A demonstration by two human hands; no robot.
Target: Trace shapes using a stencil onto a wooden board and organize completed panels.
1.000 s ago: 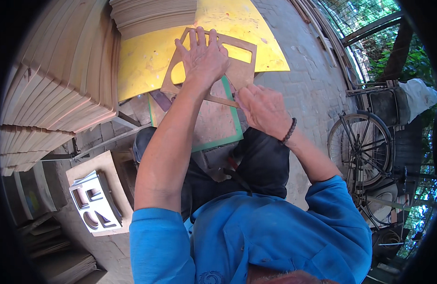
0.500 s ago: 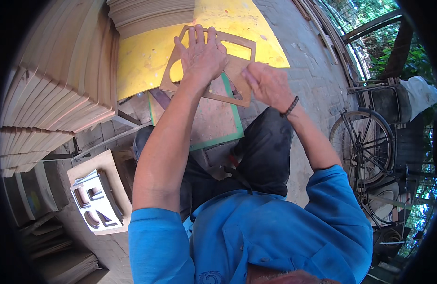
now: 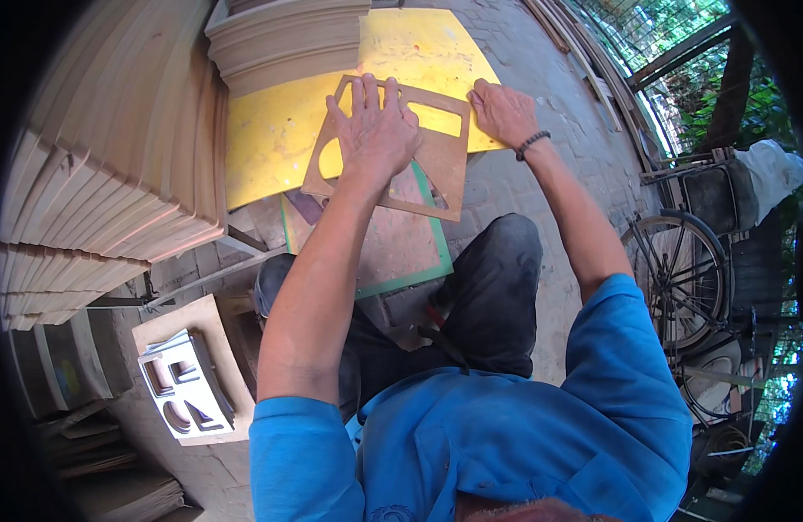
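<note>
A thin brown fibreboard panel (image 3: 445,165) with several cut-out openings lies across a yellow board (image 3: 266,143) and overhangs its near edge. My left hand (image 3: 377,135) presses flat on the panel, fingers spread toward its far edge. Just beyond the panel's far right corner, my right hand (image 3: 504,115) is closed, with a dark bead bracelet at the wrist. Whatever its curled fingers hold, if anything, is hidden. Below the overhanging part, between my knees, shows a worn panel with a green border (image 3: 401,280).
Tall stacks of brown boards (image 3: 114,148) rise at the left, with another stack (image 3: 288,43) on the yellow board. White pieces with cut-out shapes (image 3: 179,383) rest on a brown board at lower left. A bicycle (image 3: 679,270) stands at the right on the paved floor.
My right hand has moved away from me along the panel's right side, from beside its middle to past the far corner. The left hand stays flat on the panel.
</note>
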